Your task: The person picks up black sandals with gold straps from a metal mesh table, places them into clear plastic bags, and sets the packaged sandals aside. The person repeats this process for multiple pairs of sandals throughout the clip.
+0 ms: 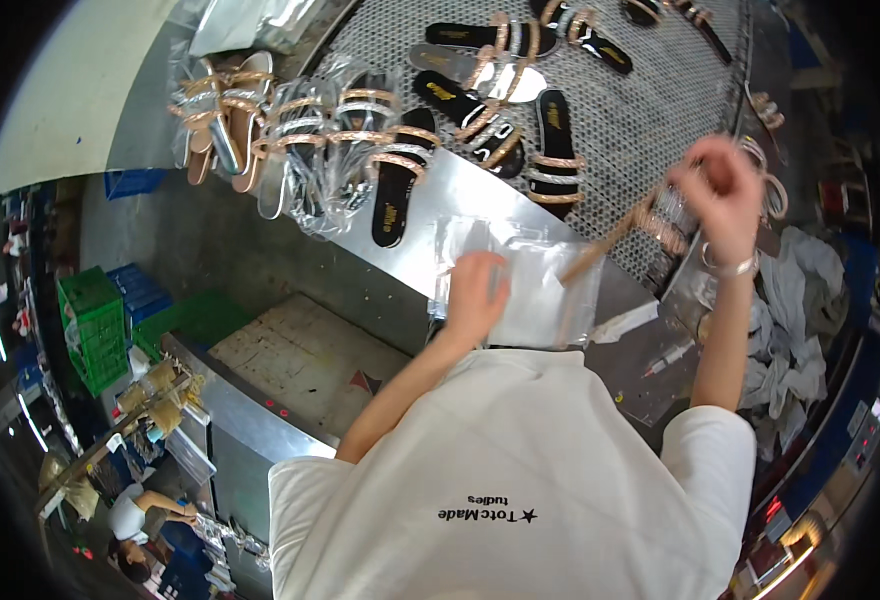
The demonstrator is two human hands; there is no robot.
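Observation:
My left hand rests on the left part of some flat clear plastic bags at the table's near edge. Its thumb and fingers look apart. My right hand is raised to the right of the bags, its fingers closed on a sandal. That sandal is seen nearly edge-on, with a thin brown sole edge and glittery straps. One sole end hangs over the bags' right part; the grip point is partly hidden by my fingers. Beyond the bags lie loose black sandals with rose-gold and silver straps.
Bagged sandals crowd the table's left edge beside a black sandal. The textured grey surface runs away from me. Crumpled pale cloth lies at right. Green crates stand at left; another person sits at lower left.

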